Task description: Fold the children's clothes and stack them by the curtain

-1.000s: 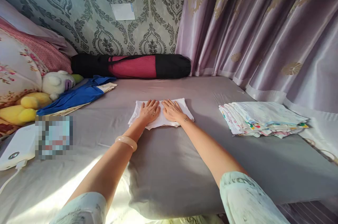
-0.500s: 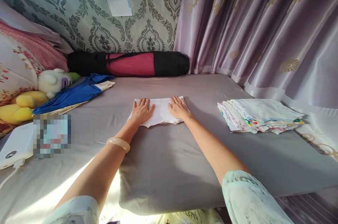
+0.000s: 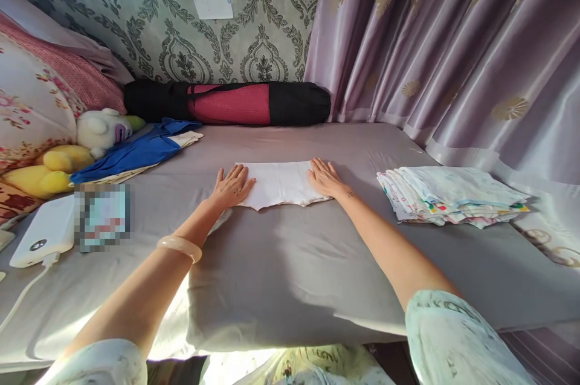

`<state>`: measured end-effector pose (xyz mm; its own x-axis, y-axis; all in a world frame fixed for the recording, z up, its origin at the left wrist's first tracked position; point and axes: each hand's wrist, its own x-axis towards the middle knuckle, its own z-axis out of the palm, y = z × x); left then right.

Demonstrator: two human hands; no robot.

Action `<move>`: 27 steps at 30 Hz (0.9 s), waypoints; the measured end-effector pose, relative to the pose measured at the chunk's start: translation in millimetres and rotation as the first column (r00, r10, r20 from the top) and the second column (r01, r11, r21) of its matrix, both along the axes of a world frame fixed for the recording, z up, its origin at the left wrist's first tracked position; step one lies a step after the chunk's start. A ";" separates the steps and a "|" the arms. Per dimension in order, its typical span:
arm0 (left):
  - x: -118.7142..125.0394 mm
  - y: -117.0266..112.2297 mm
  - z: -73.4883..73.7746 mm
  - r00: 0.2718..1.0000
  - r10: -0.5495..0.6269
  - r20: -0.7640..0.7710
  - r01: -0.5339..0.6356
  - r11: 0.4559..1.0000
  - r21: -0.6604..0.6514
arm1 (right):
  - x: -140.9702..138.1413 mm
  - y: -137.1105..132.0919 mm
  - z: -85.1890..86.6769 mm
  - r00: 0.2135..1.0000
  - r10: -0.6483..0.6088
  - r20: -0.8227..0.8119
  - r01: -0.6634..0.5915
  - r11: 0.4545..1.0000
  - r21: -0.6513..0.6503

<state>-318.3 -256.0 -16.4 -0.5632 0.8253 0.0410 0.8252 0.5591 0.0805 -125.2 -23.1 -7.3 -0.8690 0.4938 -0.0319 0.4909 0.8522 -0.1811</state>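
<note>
A folded white cloth (image 3: 281, 184) lies flat on the grey bed sheet (image 3: 281, 264) in the middle of the view. My left hand (image 3: 232, 186) rests palm down on the cloth's left end, fingers stretched out. My right hand (image 3: 324, 177) lies flat on the cloth's right end, fingers spread. A pale bangle (image 3: 179, 246) circles my left wrist. Neither hand holds anything.
A stack of folded printed cloths (image 3: 448, 196) sits at the right. A black and red rolled bag (image 3: 229, 103) lies along the patterned wall. At the left are a blue garment (image 3: 136, 153), plush toys (image 3: 77, 152), pillows and a white power bank (image 3: 43, 239). Purple curtains (image 3: 453, 52) hang at the right.
Both hands have slid apart along the white cloth, from its middle out to its two ends. The cloth now lies flatter and wider.
</note>
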 end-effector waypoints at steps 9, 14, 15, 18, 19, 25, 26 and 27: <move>-5.1 -2.0 -8.6 0.995 0.017 0.097 -0.023 0.998 0.066 | 4.2 -2.0 -1.9 0.998 -0.005 0.055 0.005 1.000 -0.003; 1.6 -10.1 -4.0 0.998 0.015 0.062 -0.029 0.975 0.222 | -1.4 -20.7 8.4 0.999 -0.033 0.029 0.030 0.996 0.084; 3.4 -12.0 -3.1 0.999 0.003 0.045 -0.014 0.965 0.263 | -4.2 -27.6 9.5 1.000 -0.022 0.004 0.022 0.995 0.098; 6.8 -16.0 -2.2 0.998 -0.065 0.000 0.060 0.935 0.350 | -14.3 -49.7 9.5 0.997 0.053 -0.051 -0.048 0.995 0.084; 6.9 -16.5 -3.0 0.997 -0.080 -0.007 0.077 0.928 0.364 | -17.4 -55.9 8.2 0.995 0.074 -0.061 -0.070 0.995 0.068; 0.5 -15.6 -12.4 0.998 -0.057 0.028 0.041 0.922 0.385 | -25.9 -67.3 -4.7 0.996 0.071 -0.046 -0.072 0.997 -0.020; 0.0 -15.4 -12.8 0.998 -0.053 0.034 0.035 0.921 0.388 | -26.0 -66.4 -6.1 0.997 0.070 -0.044 -0.071 0.997 -0.021; -0.1 -15.3 -12.7 0.998 -0.050 0.040 0.030 0.921 0.389 | -26.0 -65.4 -7.0 0.997 0.070 -0.043 -0.071 0.997 -0.019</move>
